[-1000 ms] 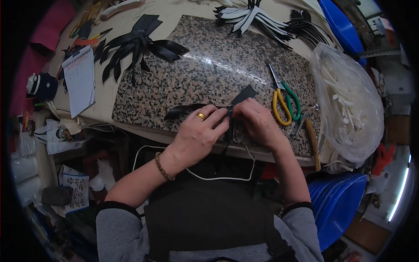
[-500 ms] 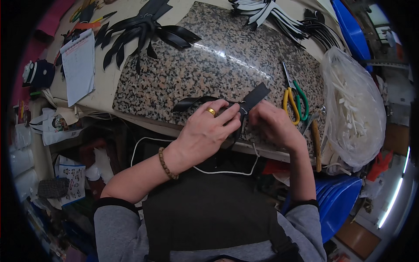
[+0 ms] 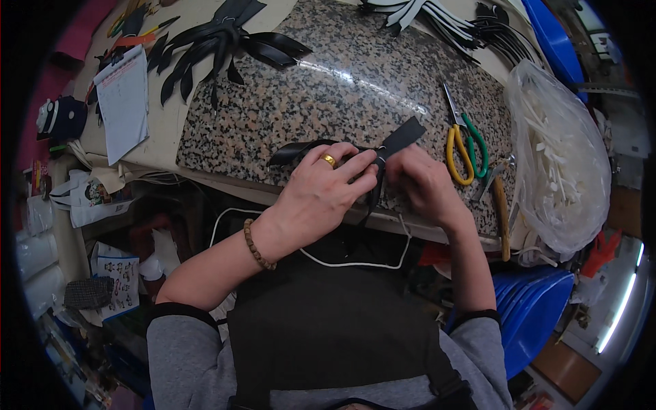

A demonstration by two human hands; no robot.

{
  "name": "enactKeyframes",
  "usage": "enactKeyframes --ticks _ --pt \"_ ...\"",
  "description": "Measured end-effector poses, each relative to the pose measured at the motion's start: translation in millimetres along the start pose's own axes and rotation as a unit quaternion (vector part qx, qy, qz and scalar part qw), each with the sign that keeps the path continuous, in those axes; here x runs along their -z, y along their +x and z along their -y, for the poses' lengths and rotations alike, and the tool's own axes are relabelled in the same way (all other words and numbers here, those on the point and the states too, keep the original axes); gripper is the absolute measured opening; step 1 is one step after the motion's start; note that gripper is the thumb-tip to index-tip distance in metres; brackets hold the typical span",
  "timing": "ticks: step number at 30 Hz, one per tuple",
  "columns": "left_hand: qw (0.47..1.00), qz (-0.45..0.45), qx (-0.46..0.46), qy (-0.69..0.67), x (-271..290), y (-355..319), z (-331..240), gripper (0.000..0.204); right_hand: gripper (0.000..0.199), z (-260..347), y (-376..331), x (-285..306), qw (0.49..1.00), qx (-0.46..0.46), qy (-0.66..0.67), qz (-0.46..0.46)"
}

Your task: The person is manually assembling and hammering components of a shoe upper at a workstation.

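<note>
Near the front edge of a speckled stone slab (image 3: 253, 113), my left hand (image 3: 318, 195) grips a bundle of black leather-like strips (image 3: 403, 134). Its fingers press on the bundle's middle, where a thin pale tie shows. One wide end points away to the upper right, a curved strip runs out to the left, and another hangs over the slab's edge. Close against the tie, my right hand (image 3: 425, 188) is closed with curled fingers. Whatever lies in its fingertips is hidden. Scissors (image 3: 471, 147) with one yellow and one green handle lie right of it.
A similar bundle of black strips (image 3: 225, 41) lies at the far left, by a notepad (image 3: 123, 102). Black and white strips (image 3: 424, 20) are at the back. To the right are a wooden-handled tool (image 3: 502, 219), a clear bag of white strips (image 3: 560, 164) and blue bins (image 3: 533, 307).
The whole view has shifted slightly. Both hands stay at the tie, and the bundle's wide end shows a little more clearly beyond the right hand.
</note>
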State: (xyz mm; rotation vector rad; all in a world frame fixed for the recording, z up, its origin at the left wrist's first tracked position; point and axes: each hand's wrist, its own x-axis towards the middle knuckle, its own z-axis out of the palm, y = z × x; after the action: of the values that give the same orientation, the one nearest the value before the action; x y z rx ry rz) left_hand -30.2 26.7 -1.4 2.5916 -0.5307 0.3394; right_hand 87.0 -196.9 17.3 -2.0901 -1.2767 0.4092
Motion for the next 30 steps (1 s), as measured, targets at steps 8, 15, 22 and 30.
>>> enactKeyframes --ticks 8,15,22,30 --pt "1.0 -0.006 0.012 -0.016 -3 -1 3 0.041 0.028 12 17 -19 0.965 -0.189 0.082 -0.161" --pt "0.999 -0.032 0.007 -0.011 -7 -4 5 0.04 0.018 22 20 -31 0.97 -0.17 -0.095 -0.148" --pt "0.999 -0.044 0.01 -0.017 -6 1 2 0.041 0.023 2 18 -31 0.943 -0.217 0.005 -0.251" --pt "0.996 -0.076 -0.012 0.055 -16 23 -2 0.038 0.025 8 -14 16 0.905 -0.122 -0.032 -0.407"
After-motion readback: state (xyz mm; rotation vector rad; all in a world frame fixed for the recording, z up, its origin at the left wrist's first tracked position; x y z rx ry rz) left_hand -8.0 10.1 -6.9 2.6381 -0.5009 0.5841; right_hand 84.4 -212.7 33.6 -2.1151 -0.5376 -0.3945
